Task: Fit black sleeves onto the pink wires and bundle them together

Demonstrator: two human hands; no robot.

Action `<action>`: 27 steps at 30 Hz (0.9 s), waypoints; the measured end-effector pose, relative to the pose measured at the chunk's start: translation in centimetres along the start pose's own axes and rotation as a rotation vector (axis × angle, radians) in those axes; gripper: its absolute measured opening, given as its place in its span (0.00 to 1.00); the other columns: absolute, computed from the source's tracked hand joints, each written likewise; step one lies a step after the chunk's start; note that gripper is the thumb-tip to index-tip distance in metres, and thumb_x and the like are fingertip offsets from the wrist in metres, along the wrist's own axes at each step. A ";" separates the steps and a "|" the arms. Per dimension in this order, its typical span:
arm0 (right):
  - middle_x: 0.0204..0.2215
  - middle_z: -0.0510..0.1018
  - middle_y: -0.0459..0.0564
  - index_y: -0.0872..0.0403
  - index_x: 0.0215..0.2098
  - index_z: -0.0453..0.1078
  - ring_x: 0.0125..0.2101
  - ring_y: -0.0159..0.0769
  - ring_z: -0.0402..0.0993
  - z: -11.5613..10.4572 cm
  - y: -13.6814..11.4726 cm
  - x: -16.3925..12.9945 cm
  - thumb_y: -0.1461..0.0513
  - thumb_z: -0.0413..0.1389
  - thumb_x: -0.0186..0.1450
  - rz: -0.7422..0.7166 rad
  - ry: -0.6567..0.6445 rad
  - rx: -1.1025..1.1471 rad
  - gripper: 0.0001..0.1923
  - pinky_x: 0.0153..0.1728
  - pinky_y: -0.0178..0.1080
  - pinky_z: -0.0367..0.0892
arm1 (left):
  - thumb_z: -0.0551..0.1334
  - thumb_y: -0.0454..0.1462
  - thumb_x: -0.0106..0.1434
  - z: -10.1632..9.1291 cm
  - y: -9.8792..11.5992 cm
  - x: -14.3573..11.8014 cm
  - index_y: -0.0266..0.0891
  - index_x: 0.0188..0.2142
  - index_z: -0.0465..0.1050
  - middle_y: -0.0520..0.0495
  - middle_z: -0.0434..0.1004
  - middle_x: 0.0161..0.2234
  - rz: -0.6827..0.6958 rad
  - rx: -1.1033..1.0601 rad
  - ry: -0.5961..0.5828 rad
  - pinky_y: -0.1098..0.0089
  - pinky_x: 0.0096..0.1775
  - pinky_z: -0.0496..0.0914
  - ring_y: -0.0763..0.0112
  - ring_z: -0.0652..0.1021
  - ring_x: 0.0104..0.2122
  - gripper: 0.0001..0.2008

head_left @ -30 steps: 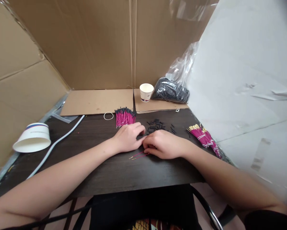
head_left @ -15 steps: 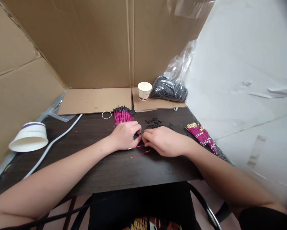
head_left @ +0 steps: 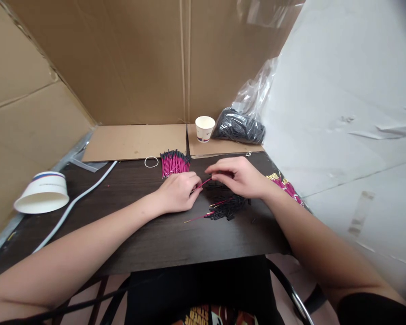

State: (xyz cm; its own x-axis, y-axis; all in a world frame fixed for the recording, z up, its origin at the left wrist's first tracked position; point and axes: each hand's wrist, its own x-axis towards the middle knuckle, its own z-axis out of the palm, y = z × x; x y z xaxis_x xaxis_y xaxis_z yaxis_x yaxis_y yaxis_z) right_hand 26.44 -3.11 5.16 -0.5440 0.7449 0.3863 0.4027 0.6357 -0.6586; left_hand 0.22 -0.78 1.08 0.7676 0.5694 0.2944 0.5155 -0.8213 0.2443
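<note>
My left hand (head_left: 179, 192) is closed, thumb and forefinger pinching a thin magenta wire (head_left: 205, 182) that slants up to the right. At the wire's far end are the fingertips of my right hand (head_left: 238, 177), bent together; whatever small thing they grip is hidden. Below my right hand lies a pile of short black tubes (head_left: 228, 208). A few loose magenta wires with gold tips (head_left: 196, 219) stick out of its left side. Just behind my left hand rests a bundle of magenta wires with black ends (head_left: 175, 162).
Beyond my right forearm lie bundled gold-tipped magenta wires (head_left: 284, 184). At the back are a paper cup (head_left: 204, 129) and a clear bag of black tubes (head_left: 239, 126). A tipped cup (head_left: 42, 193), a white cable (head_left: 74, 203) and a rubber band (head_left: 151, 162) are leftward.
My right hand has moved up and away from my left, uncovering the wire between them. The black tube pile now shows nearer the front, over the loose wires. My left hand has barely moved.
</note>
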 end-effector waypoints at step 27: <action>0.26 0.70 0.43 0.51 0.32 0.66 0.26 0.34 0.63 -0.6 1.7 -0.2 0.65 0.53 0.72 0.036 0.281 -0.179 0.09 0.33 0.40 0.58 | 0.66 0.39 0.75 1.8 0.7 0.7 0.38 0.46 0.78 0.44 0.81 0.38 -0.353 -0.889 0.384 0.67 0.35 0.71 0.66 0.78 0.35 0.06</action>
State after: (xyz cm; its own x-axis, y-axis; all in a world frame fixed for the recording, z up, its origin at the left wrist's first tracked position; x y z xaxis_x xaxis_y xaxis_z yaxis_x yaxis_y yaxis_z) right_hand 27.65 -2.11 4.34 -0.3132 0.7782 0.5443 0.5542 0.6152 -0.5607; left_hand 1.83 -1.00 -0.19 0.3734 0.8743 0.3101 0.1002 -0.3703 0.9235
